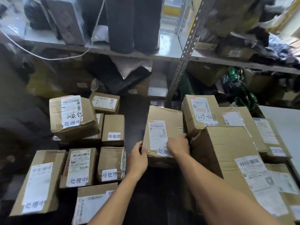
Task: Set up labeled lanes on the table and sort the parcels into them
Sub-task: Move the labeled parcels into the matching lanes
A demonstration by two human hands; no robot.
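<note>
Both bare forearms reach in from the lower edge toward one brown cardboard parcel [164, 135] lying on the dark worktop [134, 114] between two groups of boxes. The left hand [138, 159] curls around the parcel's near left corner, thumb on the top face and fingers wrapped down the side. The right hand [177, 146] lies flat on the parcel's near right part, fingers spread and pressing on a small white handwritten slip [162, 152] just below the printed shipping label [158, 134]; part of the slip is hidden under the hand.

Just right of the parcel, touching it, a large plain brown carton [227, 148] lies tilted, and behind it stands a taller box with handwritten numbers [198, 114]. More labelled cartons are stacked further right.

Left of the parcel, across a bare strip of worktop, two small cartons each carry a white slip with three characters: one at the far side [113, 129] and one nearer [111, 164]. Beside the nearer one lies a flat box with a barcode label and slip [79, 167], then a long box at the left edge [38, 182]. A dented carton [72, 116] sits on top of other boxes behind them.

Grey metal shelving [183, 62] filled with dark bags and cartons rises behind the worktop.
</note>
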